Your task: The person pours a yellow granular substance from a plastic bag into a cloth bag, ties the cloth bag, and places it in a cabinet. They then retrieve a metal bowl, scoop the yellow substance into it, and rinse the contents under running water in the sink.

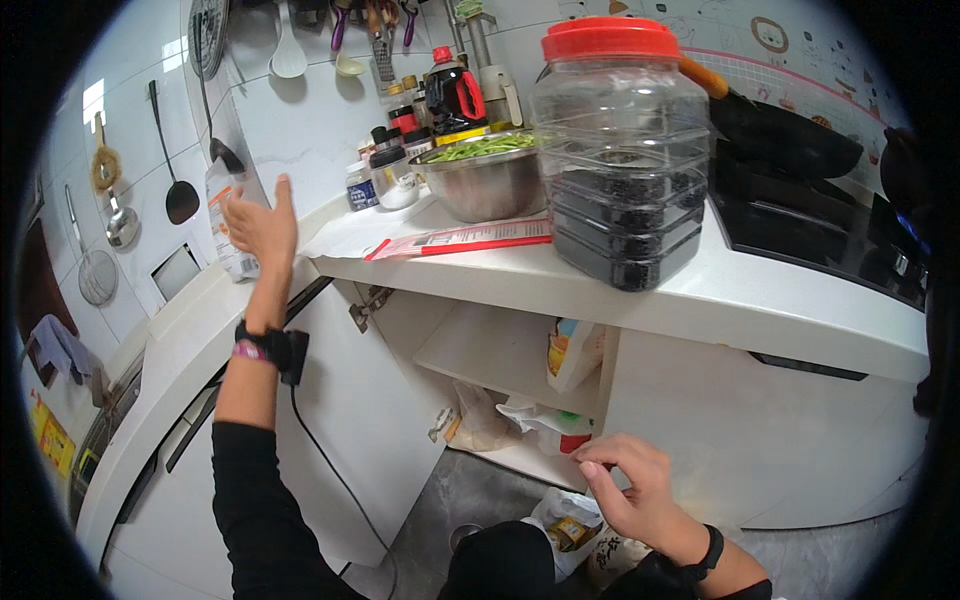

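Observation:
My left hand (262, 225) is raised over the left counter with its thumb apart from the fingers. It overlaps a white printed bag (238, 253) standing against the wall; whether the fingers touch the bag I cannot tell. My right hand (634, 487) hangs low in front of the open cabinet, loosely curled, with a gap between thumb and forefinger and nothing visible in it. A large clear plastic jar (622, 187) with a red lid stands at the counter's front edge, partly filled with dark contents. Beside it lies a flat red-and-white packet (465, 238).
A metal bowl of green vegetables (484, 176) stands behind the packet, near several seasoning jars (394, 176). A wok (784, 139) rests by the black cooktop (810, 225). The cabinet door (352, 420) stands open below the counter. Bags (570, 529) lie on the floor.

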### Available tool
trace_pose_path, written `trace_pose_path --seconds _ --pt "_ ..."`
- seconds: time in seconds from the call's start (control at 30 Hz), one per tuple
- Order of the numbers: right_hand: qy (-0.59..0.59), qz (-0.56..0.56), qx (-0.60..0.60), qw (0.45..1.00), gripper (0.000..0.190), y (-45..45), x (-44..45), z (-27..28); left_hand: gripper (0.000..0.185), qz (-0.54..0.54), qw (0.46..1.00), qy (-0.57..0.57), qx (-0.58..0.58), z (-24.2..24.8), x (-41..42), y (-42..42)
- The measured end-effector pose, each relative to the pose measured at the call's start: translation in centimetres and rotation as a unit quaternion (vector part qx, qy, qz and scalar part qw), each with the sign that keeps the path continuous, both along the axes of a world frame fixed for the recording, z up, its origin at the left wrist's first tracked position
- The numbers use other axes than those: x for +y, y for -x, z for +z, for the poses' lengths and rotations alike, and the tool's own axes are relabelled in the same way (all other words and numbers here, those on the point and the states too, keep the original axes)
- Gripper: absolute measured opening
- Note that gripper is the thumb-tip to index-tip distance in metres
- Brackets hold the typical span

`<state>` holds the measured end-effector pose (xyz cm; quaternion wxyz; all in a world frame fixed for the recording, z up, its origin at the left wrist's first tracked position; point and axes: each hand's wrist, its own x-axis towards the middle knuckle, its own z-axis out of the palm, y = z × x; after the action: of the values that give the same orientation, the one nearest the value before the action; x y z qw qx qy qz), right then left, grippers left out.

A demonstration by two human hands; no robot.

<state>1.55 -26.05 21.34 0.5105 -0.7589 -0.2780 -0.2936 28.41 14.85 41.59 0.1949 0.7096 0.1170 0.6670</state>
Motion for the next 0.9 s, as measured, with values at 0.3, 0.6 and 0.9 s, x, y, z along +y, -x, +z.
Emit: trace_pose_path --seconds 0.3,0.6,0.9 --pt "0.002 0.028 -0.038 0.999 0.008 1.6 0.9 -1.4 0.157 -0.539 0.822 -0.177 0.048 -3.1 -28.7 12.1" --pt "0.002 0.030 0.008 1.000 0.010 4.8 1.2 -3.8 0.135 -0.586 0.806 -0.081 -0.027 -2.6 -29.3 15.8" --pt "0.025 0.006 0.029 0.999 0.002 4.6 0.1 -5.0 0.137 -0.355 0.933 -0.053 -0.029 1.7 -4.2 23.6"
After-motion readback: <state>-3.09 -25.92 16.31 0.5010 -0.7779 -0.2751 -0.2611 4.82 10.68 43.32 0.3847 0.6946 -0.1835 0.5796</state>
